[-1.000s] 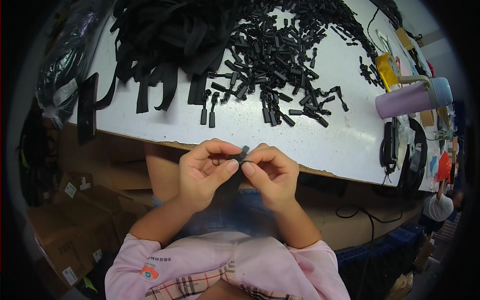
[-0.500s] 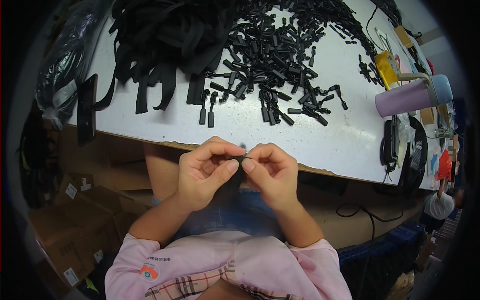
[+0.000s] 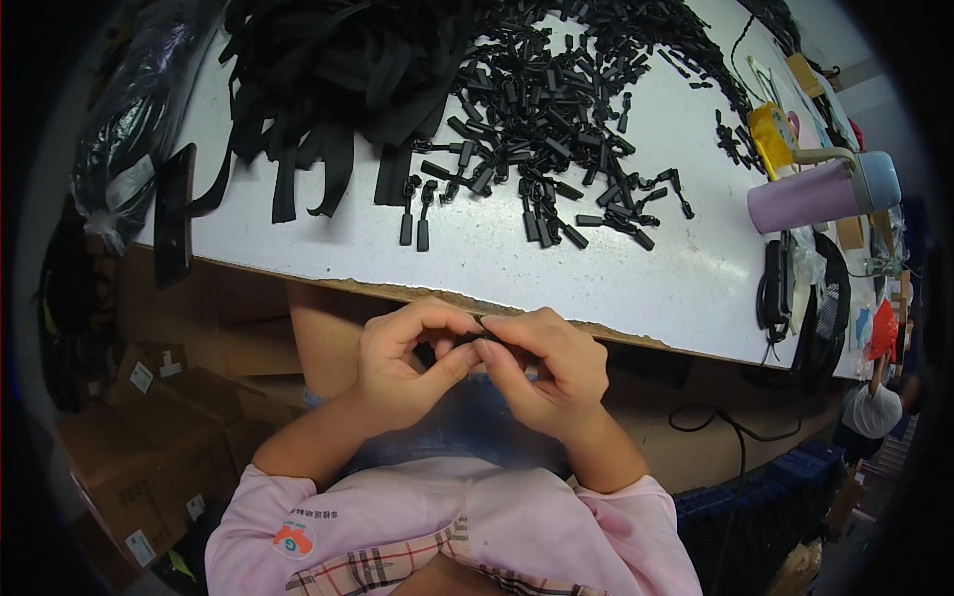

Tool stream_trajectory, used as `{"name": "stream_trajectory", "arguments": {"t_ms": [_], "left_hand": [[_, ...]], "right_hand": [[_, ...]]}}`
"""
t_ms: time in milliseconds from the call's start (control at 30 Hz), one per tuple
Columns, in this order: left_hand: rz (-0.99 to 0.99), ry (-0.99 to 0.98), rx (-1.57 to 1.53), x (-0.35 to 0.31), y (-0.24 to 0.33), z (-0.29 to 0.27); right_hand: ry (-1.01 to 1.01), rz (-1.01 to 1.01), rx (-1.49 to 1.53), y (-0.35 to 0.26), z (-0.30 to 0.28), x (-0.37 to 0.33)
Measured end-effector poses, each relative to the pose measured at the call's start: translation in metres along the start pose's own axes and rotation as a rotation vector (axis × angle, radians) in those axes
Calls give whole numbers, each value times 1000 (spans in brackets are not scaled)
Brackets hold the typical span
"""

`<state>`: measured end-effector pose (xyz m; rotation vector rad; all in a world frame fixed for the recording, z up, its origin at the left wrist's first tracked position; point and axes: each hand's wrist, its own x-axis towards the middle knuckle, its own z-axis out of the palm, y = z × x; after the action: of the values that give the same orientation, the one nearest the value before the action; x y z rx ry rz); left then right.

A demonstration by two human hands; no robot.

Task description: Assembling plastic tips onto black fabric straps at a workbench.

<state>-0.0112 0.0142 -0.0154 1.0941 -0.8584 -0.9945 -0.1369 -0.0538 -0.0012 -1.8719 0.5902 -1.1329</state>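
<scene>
Just off the table's front edge my left hand and right hand meet fingertip to fingertip. Both are closed in a pinch on a small dark bit of black zipper tape, mostly covered by the fingers. Whether a slider is on it cannot be seen. Beyond the hands, two black zipper sliders with long pulls lie side by side. A large heap of similar sliders spreads behind them. At the back left is a pile of black tape strips, some ends hanging toward me.
The white table has a worn front edge. A dark phone-like slab lies at its left edge by a plastic-wrapped bundle. To the right are a purple bottle and a yellow tape roll. Cardboard boxes stand below left.
Both hands have dropped slightly toward me, and the fingertips have drawn closer together. The black strip that hung below them shows much less now.
</scene>
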Motion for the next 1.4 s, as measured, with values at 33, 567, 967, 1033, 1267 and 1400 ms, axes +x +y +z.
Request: {"name": "stream_trajectory", "arguments": {"t_ms": [33, 567, 967, 1033, 1267, 1400], "left_hand": [[13, -57, 119, 1, 0, -5], [260, -90, 548, 1, 0, -3], [360, -106, 603, 0, 1, -3], [381, -100, 609, 0, -2, -4], [258, -138, 519, 4, 5, -5], [248, -100, 480, 0, 3, -5]], "right_hand": [[-3, -53, -58, -1, 0, 0], [-23, -15, -7, 7, 0, -7], [-146, 152, 119, 5, -8, -3], [-192, 263, 197, 8, -10, -5], [-134, 399, 415, 7, -6, -5], [-129, 298, 268, 6, -4, -6]]}}
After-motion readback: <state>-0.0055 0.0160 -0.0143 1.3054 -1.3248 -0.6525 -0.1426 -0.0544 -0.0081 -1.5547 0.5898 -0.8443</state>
